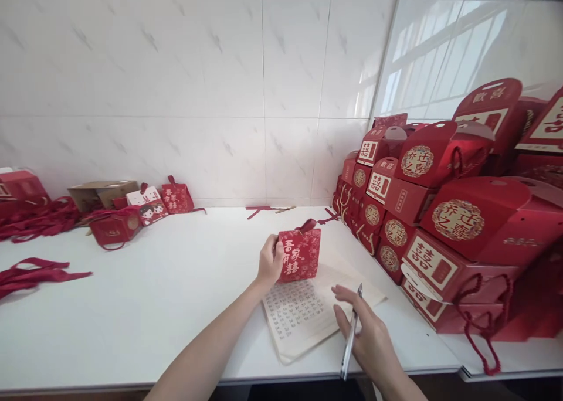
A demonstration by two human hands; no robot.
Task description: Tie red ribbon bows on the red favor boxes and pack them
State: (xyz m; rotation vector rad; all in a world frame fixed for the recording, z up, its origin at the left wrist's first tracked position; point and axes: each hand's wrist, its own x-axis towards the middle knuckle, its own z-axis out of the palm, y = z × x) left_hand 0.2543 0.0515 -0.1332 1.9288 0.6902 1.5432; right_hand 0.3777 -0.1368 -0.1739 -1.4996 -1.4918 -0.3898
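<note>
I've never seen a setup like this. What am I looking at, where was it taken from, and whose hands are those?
There is no machine here: these are a person's bare hands, seen by a camera worn on that person's head, looking forward and down. The left hand holds a small red box with a ribbon loop on top. The right hand holds a pen above a handwritten notebook on the white table. Farther left lie small boxes and red ribbons; at right, larger boxes are piled high.
</note>
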